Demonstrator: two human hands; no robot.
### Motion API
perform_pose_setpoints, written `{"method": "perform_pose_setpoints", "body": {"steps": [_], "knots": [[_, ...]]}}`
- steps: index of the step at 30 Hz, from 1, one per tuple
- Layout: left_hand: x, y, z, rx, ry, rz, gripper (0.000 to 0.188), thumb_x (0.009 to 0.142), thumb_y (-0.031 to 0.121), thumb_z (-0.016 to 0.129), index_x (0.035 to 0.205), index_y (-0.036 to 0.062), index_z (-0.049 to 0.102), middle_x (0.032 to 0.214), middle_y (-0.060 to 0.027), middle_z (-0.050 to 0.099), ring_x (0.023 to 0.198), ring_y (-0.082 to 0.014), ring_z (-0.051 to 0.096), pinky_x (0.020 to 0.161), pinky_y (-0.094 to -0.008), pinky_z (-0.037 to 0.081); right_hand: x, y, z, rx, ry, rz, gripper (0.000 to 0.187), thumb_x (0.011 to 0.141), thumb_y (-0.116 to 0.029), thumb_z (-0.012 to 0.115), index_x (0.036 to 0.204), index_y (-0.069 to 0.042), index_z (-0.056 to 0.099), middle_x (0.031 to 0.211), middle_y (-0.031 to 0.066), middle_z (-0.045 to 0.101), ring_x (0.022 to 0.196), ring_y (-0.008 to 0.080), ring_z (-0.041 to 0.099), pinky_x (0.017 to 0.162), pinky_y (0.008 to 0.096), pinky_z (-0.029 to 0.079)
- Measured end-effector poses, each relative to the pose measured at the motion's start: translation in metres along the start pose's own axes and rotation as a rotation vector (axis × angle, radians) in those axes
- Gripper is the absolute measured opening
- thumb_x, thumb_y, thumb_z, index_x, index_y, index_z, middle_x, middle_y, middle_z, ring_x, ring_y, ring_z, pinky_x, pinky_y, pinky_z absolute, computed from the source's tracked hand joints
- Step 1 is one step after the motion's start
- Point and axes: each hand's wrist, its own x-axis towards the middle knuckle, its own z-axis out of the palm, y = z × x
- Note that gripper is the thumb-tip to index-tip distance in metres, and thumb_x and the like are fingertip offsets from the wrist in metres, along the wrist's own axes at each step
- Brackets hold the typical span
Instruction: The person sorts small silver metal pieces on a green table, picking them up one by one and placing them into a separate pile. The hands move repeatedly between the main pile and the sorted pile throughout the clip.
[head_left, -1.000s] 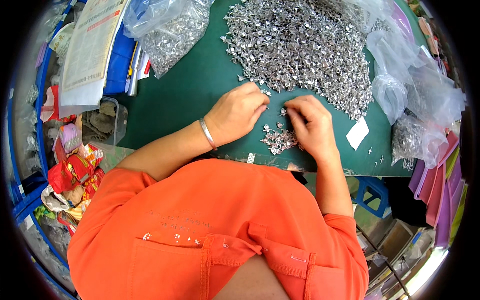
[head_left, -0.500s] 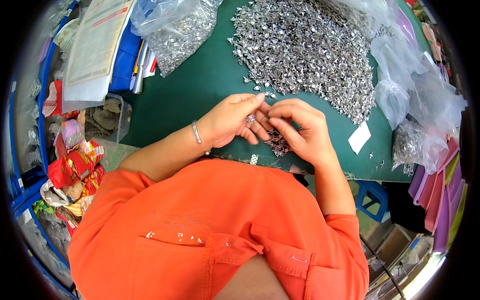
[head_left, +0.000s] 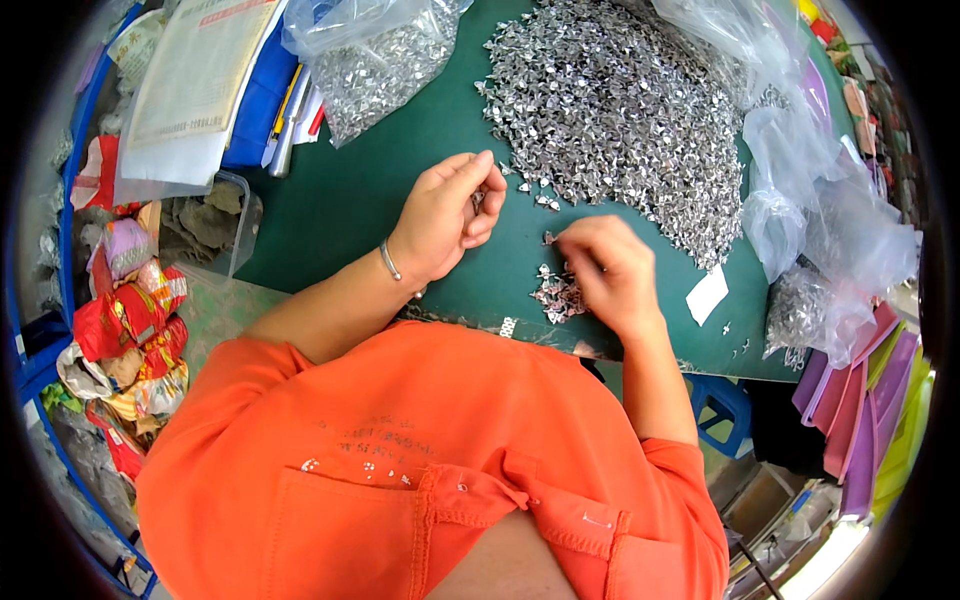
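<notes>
Metal bits (head_left: 620, 115) look light, stiff, slippery; I'd pinch their edges. My left hand (head_left: 448, 215) curls, right hand (head_left: 610, 270) bunches; I can't tell what they hold.

I count one left hand (head_left: 442, 217), one right hand (head_left: 612, 272), one bracelet (head_left: 389, 259), one green bench (head_left: 345, 225), one big heap of metal pieces (head_left: 612, 112), too many to number, one small cluster (head_left: 556, 294) of them, one white card (head_left: 707, 295), one clear tub (head_left: 246, 228) and one blue stool (head_left: 737, 398).
</notes>
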Motion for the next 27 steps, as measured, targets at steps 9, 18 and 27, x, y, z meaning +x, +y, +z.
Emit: {"method": "perform_pose_setpoints", "body": {"steps": [9, 18, 27], "knots": [[0.001, 0.004, -0.002, -0.071, 0.002, -0.027, 0.031, 0.107, 0.031, 0.045, 0.09, 0.0063, 0.055, 0.076, -0.0031, 0.05, 0.051, -0.008, 0.039, 0.044, -0.022, 0.031, 0.008, -0.006, 0.002, 0.025, -0.207, -0.027, 0.017, 0.076, 0.003, 0.071, 0.092, -0.002, 0.067, 0.096, 0.0096, 0.068, 0.092, 0.03, 0.064, 0.08, 0.0391, 0.052], [0.002, 0.006, 0.001, -0.044, 0.007, -0.043, 0.031, 0.106, 0.031, 0.045, 0.09, 0.0063, 0.054, 0.076, -0.0029, 0.05, 0.052, -0.0079, 0.04, 0.045, -0.0219, 0.031, 0.027, -0.013, 0.008, -0.099, -0.135, -0.101, 0.037, 0.076, 0.014, 0.057, 0.108, -0.001, 0.067, 0.109, 0.0143, 0.066, 0.103, 0.0333, 0.063, 0.089, 0.0404, 0.052], [0.005, 0.007, -0.003, -0.091, -0.005, -0.073, 0.03, 0.107, 0.03, 0.044, 0.092, 0.0067, 0.054, 0.076, -0.0032, 0.05, 0.052, -0.0083, 0.04, 0.045, -0.022, 0.032, 0.006, 0.003, -0.004, -0.011, 0.129, 0.206, 0.017, 0.087, 0.005, 0.062, 0.103, -0.001, 0.067, 0.093, 0.013, 0.068, 0.085, 0.029, 0.067, 0.075, 0.0351, 0.054]]}}
